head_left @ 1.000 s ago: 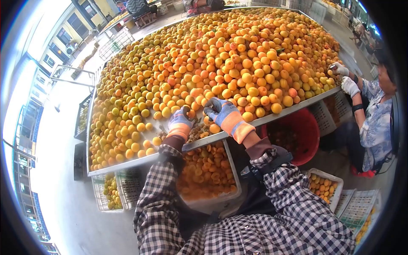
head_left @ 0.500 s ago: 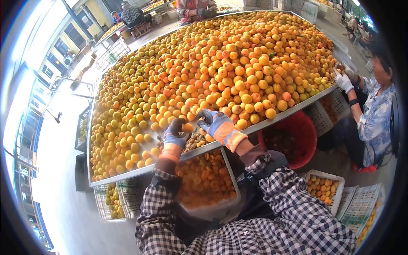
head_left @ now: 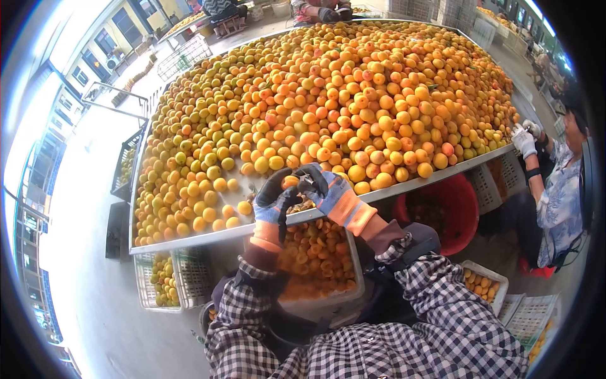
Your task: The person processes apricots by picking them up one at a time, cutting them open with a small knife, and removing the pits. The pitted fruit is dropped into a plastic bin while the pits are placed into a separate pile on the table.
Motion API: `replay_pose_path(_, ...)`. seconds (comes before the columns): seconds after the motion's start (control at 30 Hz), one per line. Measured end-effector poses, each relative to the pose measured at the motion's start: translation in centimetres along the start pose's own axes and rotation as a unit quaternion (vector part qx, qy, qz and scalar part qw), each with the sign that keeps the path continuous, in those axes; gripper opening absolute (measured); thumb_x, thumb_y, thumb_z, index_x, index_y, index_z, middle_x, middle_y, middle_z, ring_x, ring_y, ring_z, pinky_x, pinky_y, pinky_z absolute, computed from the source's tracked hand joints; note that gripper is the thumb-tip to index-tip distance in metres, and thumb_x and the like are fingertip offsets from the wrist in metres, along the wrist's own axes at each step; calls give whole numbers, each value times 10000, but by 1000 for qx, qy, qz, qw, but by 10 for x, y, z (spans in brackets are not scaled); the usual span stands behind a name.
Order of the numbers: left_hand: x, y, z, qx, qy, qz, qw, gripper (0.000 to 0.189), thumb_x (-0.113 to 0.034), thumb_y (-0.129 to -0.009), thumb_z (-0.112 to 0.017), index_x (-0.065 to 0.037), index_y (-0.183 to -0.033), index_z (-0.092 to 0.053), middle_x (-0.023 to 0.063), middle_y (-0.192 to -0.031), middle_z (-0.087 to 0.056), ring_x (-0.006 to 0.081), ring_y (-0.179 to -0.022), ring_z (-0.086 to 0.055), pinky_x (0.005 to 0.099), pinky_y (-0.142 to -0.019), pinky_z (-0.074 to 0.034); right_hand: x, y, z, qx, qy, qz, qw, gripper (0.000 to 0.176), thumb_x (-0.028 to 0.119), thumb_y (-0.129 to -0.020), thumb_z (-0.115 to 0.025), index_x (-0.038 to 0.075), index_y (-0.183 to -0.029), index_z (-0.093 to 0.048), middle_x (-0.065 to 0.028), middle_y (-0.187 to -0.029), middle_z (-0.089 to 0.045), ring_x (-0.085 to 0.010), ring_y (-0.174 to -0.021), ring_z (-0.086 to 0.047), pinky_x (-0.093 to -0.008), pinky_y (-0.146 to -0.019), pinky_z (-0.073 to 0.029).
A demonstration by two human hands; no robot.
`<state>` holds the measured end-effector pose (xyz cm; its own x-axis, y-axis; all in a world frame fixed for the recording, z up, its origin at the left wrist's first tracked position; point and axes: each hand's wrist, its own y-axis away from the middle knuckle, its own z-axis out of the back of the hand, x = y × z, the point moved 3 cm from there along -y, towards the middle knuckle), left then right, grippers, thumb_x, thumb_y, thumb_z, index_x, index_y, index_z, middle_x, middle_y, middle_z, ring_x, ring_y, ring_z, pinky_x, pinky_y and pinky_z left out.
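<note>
My left hand [head_left: 273, 201], in a blue-grey glove with dark fingers and an orange cuff, holds an apricot [head_left: 290, 182] between thumb and fingers. Close against it, my right hand [head_left: 329, 191] in a matching glove has its fingers bent together at the fruit. Something small and shiny shows at those fingertips, too small to name. Both hands are over the near edge of a metal-rimmed table [head_left: 189, 240] heaped with apricots [head_left: 353, 107]. Brownish scraps [head_left: 303, 205] lie partly hidden behind my hands. Below the edge sits a crate [head_left: 355, 268] of split apricots [head_left: 319, 256].
A red tub [head_left: 464, 218] stands under the table to the right. Crates of apricots [head_left: 165, 284] are at lower left and a basket [head_left: 500, 297] at lower right. A co-worker in white gloves [head_left: 524, 140] sits at the right edge; another person [head_left: 315, 11] sits across.
My hands have come together at the apricot; before, they were apart, with the fruit in my left hand. The view has shifted slightly.
</note>
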<state>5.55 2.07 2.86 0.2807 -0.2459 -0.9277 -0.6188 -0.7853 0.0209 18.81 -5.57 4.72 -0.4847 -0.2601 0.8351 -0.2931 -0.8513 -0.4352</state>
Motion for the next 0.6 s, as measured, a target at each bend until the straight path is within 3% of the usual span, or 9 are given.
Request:
replay_pose_path(0.07, 1, -7, 17, 1, -111, -106, 988, 479, -95, -835, -683, -11, -1274, -510, 68, -1127, -608, 152, -978, -610, 266, -805, -519, -6, 6, -2, 23, 107, -35, 993, 228, 133, -867, -637, 49, -1073, -589, -150, -913, -662, -335, -854, -639, -358, -704, -514)
replay_pose_path(0.13, -11, -6, 24, -14, -88, -85, 992, 496, -42, -782, -720, -5, -1243, -539, 52, -1075, -630, 132, -932, -614, 245, -797, -512, 13, 4, 5, 50, 105, -4, 993, 233, 132, -858, -635, 38, -1068, -596, -161, -902, -660, -346, -839, -632, -374, -701, -510)
replay_pose_path(0.2, -19, -5, 28, 18, -163, -93, 982, 479, 54, -748, -704, 11, -1205, -566, 60, -1068, -635, 133, -946, -605, 263, -821, -514, 21, 6, 2, 114, 136, 2, 984, 236, 138, -851, -637, 27, -1057, -609, -170, -897, -660, -346, -849, -633, -379, -708, -511)
replay_pose_path(0.23, -23, 0, 25, 9, -109, -74, 991, 463, 36, -740, -715, 14, -1183, -581, 51, -1037, -643, 126, -943, -606, 261, -835, -503, 20, 8, -1, 111, 131, 6, 985, 243, 143, -843, -641, 22, -1052, -617, -179, -886, -658, -352, -849, -631, -378, -712, -511)
replay_pose_path(0.5, -31, -1, 32, 81, -79, -42, 993, 470, -47, -728, -757, -5, -1171, -605, 60, -1038, -660, 130, -919, -631, 253, -816, -513, 26, 7, 2, 132, 100, -2, 986, 253, 116, -832, -640, 16, -1063, -614, -181, -882, -662, -347, -843, -635, -370, -708, -511)
replay_pose_path(0.6, -34, 2, 30, 86, -57, -20, 994, 483, -34, -729, -756, 40, -1173, -579, 76, -1022, -649, 153, -928, -626, 281, -851, -505, 26, 9, 0, 135, 105, 5, 985, 261, 100, -827, -638, 20, -1074, -611, -175, -887, -664, -345, -847, -636, -370, -704, -509)
